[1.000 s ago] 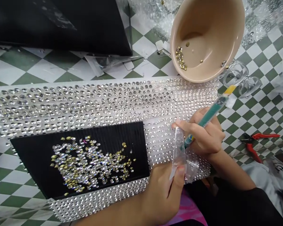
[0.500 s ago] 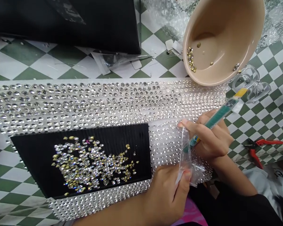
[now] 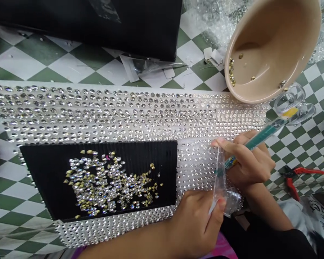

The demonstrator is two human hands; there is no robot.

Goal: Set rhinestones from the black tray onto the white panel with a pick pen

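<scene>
My left hand (image 3: 199, 219) is closed on the lower part of a small clear plastic bag (image 3: 220, 176), thumb pressed over it. The thumb and forefinger of my right hand (image 3: 250, 158) pinch the bag's upper edge. A teal pen-like tool (image 3: 266, 135) with a yellow end is also in my right hand, its tip partly behind the bag. I cannot make out what the bag holds. Left of my hands, a black corrugated board (image 3: 48, 172) carries a loose pile of clear and gold-backed rhinestones (image 3: 108, 183). Under it lies a sheet with rows of rhinestones (image 3: 97, 115).
A beige bowl (image 3: 275, 79) with a few stones stands at the upper right, beside clear-handled scissors (image 3: 305, 111). Red-handled cutters (image 3: 294, 178) lie at the right. A large black box (image 3: 110, 32) fills the upper left. Bubble wrap (image 3: 207, 25) lies behind. The cloth is checkered.
The whole view has shifted, so most things appear further right. Both hands keep their hold on the bag, and the pen-like tool stays in my right hand, tilted slightly differently.
</scene>
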